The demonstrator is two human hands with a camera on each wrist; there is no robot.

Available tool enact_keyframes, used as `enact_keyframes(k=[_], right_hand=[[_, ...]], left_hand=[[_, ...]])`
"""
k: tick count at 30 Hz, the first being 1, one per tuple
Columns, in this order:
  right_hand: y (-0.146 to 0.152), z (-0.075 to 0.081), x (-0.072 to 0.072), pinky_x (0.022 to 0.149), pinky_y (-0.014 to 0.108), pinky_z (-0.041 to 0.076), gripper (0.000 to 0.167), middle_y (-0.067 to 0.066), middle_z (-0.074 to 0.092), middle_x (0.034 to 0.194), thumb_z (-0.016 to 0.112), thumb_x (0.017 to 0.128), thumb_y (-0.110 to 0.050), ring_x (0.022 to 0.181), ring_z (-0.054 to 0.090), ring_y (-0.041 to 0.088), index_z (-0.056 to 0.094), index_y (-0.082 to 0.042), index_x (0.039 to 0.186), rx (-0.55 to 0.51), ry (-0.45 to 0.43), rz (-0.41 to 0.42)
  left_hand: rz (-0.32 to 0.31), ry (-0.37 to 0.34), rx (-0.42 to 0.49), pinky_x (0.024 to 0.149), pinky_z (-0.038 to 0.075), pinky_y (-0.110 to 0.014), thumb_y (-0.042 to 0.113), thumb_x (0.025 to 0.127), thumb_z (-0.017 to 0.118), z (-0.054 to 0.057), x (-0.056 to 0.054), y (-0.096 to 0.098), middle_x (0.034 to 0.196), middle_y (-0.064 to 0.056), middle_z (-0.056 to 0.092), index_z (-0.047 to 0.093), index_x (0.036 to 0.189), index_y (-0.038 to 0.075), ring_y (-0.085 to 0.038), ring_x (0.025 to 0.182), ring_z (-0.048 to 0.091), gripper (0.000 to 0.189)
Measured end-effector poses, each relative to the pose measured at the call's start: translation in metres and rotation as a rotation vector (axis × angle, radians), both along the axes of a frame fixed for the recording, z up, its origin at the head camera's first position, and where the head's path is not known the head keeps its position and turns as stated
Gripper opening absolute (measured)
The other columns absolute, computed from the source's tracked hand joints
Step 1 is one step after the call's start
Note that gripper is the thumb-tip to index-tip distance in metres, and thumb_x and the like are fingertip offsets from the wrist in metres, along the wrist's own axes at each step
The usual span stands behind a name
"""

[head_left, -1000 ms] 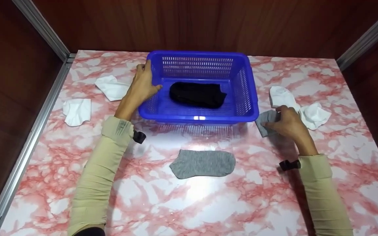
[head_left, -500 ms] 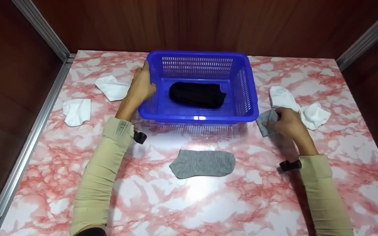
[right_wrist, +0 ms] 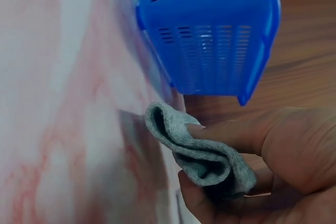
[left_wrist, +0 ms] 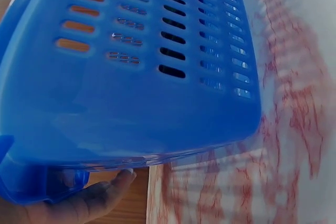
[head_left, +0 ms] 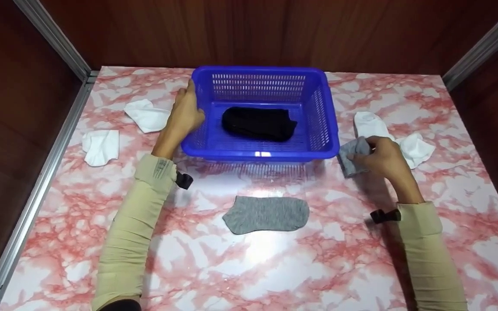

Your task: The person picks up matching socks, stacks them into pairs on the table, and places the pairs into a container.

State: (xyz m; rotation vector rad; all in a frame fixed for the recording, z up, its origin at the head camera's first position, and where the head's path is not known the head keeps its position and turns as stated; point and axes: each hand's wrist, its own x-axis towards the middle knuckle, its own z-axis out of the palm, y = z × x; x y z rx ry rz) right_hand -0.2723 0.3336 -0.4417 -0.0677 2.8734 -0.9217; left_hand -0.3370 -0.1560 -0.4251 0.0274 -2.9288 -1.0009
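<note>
My left hand (head_left: 184, 113) grips the left rim of a blue plastic basket (head_left: 257, 154); a finger shows beyond the rim in the left wrist view. Inside the basket lie black socks (head_left: 258, 124), stacked flat. To the right of the basket, my right hand (head_left: 383, 159) pinches a crumpled grey sock (head_left: 352, 157) between thumb and fingers. In the right wrist view this grey sock (right_wrist: 202, 150) is bunched, its folded edges facing the camera. Another grey sock (head_left: 268, 214) lies flat in front of the basket, toe to the right.
Two white socks (head_left: 102, 147) lie crumpled at the left of the marbled table (head_left: 275, 276). More white socks (head_left: 416, 150) rest just beyond my right hand, partly hidden by it. Dark wooden panels (head_left: 249, 34) stand behind and at both sides.
My right hand has lifted the crumpled grey sock slightly and shifted a little upward in view. My left thumb has moved from inside the basket to its rim. The flat grey sock stays put.
</note>
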Motion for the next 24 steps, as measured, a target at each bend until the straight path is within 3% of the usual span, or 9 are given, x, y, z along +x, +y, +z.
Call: enact_keyframes(k=[3,10,19,24], right_hand=[[-0.001,0.006,0.003,0.068,0.021,0.048,0.053,0.023,0.072,0.112,0.082,0.089,-0.032,0.092,0.063,0.023,0.068,0.003,0.127,0.006,0.022,-0.003],[-0.007,0.025,0.013,0.067,0.021,0.047,0.054,0.025,0.072,0.109,0.08,0.091,-0.031,0.091,0.064,0.025,0.067,0.004,0.131,0.022,0.073,0.012],[-0.019,0.045,0.027,0.061,0.02,0.047,0.045,0.021,0.074,0.099,0.082,0.091,-0.03,0.077,0.061,0.009,0.071,0.0,0.122,-0.002,0.144,0.03],[-0.027,0.053,0.036,0.061,0.018,0.046,0.046,0.02,0.074,0.099,0.083,0.09,-0.032,0.079,0.062,0.01,0.072,-0.001,0.122,-0.005,0.171,0.044]], left_hand=[[0.002,0.04,-0.039,0.121,0.042,-0.053,0.001,0.093,0.055,-0.002,0.0,0.002,0.153,-0.036,0.043,0.015,0.164,-0.008,-0.049,0.14,0.05,0.082],[-0.029,0.225,-0.111,0.124,0.04,-0.048,-0.006,0.092,0.053,-0.005,0.002,0.006,0.156,-0.036,0.041,0.034,0.153,-0.019,-0.048,0.143,0.049,0.065],[-0.029,0.227,-0.114,0.118,0.047,-0.049,-0.007,0.092,0.05,-0.005,0.004,0.007,0.158,-0.034,0.041,0.037,0.152,-0.019,-0.048,0.141,0.052,0.062],[-0.03,0.239,-0.121,0.116,0.049,-0.05,-0.007,0.092,0.051,-0.005,0.004,0.007,0.157,-0.034,0.042,0.037,0.151,-0.019,-0.049,0.138,0.054,0.062]])
